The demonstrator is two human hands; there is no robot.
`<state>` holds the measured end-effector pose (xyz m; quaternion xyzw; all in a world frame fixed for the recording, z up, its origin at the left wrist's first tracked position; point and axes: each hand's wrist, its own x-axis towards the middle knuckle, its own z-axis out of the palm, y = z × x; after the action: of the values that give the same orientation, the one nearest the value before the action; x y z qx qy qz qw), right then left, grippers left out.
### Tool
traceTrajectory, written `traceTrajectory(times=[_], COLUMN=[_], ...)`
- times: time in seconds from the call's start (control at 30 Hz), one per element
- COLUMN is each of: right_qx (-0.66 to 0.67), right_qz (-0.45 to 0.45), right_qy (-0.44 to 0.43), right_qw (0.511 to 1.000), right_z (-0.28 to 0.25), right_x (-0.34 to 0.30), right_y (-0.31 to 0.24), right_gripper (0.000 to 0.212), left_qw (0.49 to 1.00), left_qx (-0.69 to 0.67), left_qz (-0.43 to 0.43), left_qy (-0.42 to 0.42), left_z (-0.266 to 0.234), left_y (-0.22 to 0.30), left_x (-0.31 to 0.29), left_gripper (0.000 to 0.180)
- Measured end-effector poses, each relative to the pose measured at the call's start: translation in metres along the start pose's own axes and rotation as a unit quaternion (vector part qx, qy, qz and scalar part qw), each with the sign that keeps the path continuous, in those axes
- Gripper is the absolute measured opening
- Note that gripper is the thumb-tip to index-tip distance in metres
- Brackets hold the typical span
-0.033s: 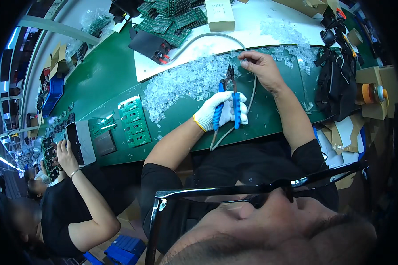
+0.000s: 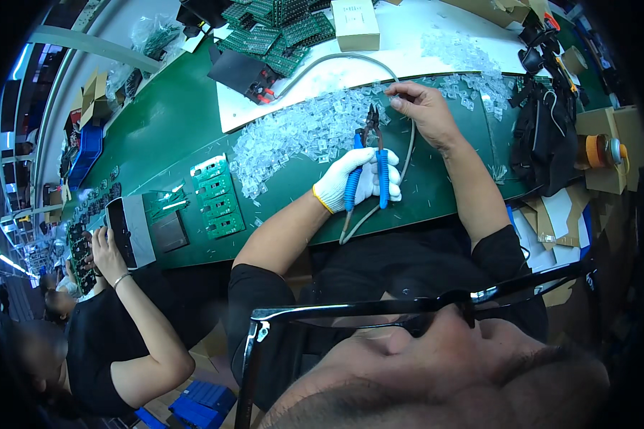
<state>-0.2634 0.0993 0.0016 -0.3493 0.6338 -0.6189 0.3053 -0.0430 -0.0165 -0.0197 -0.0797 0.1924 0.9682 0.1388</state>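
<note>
My left hand [image 2: 335, 181], in a white knitted glove, is closed round blue-handled wire cutters [image 2: 383, 179]. Their jaws point away from me and stand slightly apart, above the near side of a pile of small clear plastic pieces [image 2: 293, 136]. A grey cable [image 2: 361, 222] runs from the handles. Just right of the jaws, my bare right hand [image 2: 431, 118] is closed in a pinch, thumb against forefinger. Whatever sits between those fingertips is too small to make out. Left of the pile lies a panel of green circuit boards [image 2: 217, 198] on the green table mat [image 2: 279, 207].
A black box [image 2: 242, 74] with red connectors stands behind the pile, near stacked green boards [image 2: 283, 32] and a white carton [image 2: 355, 27]. To the right are a black bag [image 2: 547, 143] and an orange-banded jar [image 2: 599, 151]. A co-worker's hand [image 2: 107, 256] holds boards at left.
</note>
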Motion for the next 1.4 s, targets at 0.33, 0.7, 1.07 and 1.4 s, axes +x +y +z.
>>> traceTrajectory(times=[0.33, 0.7, 1.07, 1.4], right_qx=[0.254, 0.183, 0.087, -0.003], right_qz=[0.099, 0.155, 0.135, 0.102], right_qy=[-0.009, -0.061, -0.040, -0.034], right_qw=[0.962, 0.969, 0.986, 0.994], right_z=[0.005, 0.004, 0.010, 0.008], right_x=[0.001, 0.001, 0.000, -0.004], right_y=[-0.002, 0.009, -0.001, -0.013], right_gripper=[0.017, 0.016, 0.016, 0.014], left_qw=[1.000, 1.000, 0.999, 0.993], left_qx=[0.006, 0.024, 0.036, 0.087], left_qz=[0.005, -0.013, -0.018, -0.024], left_qy=[-0.011, -0.005, -0.004, 0.075], left_z=[-0.001, 0.000, 0.001, 0.009], left_y=[0.000, 0.000, -0.002, -0.002], left_x=[-0.001, -0.001, -0.001, -0.006], left_gripper=[0.069, 0.071, 0.069, 0.049])
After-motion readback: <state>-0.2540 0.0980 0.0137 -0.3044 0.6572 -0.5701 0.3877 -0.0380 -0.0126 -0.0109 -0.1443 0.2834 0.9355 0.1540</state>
